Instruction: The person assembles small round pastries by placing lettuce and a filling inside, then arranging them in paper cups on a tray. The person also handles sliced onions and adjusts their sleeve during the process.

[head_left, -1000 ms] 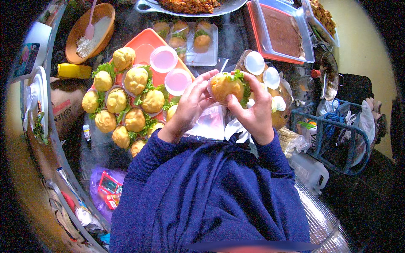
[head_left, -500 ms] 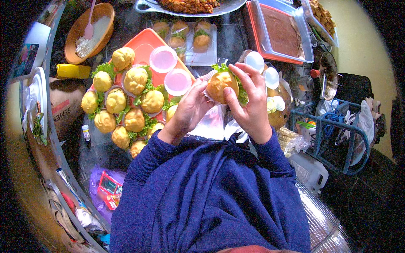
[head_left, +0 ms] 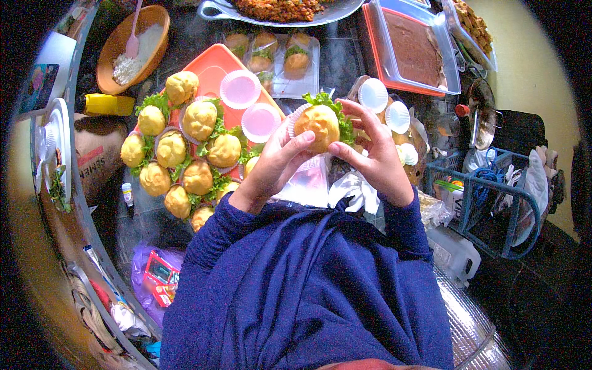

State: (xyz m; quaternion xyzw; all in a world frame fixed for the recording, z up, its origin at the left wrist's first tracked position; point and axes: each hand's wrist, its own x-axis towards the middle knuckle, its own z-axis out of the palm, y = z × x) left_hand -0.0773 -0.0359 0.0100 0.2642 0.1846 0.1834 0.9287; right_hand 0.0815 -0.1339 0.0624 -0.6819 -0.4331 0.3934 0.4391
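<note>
Both hands grip one golden bun: left hand (head_left: 280, 161) cups it from seven o'clock, right hand (head_left: 370, 154) pinches from four o'clock. Bun (head_left: 316, 126) with lettuce leaf (head_left: 333, 106) now sits in a white paper cup (head_left: 295, 118), lifted slightly higher and further left than a second ago; the cupping looks nearly complete. At nine o'clock, the orange tray (head_left: 213, 69) holds finished buns (head_left: 185, 154) and two empty pink cups (head_left: 250, 105). At twelve o'clock, a clear box (head_left: 274, 52) with more buns on the bench (head_left: 336, 58).
</note>
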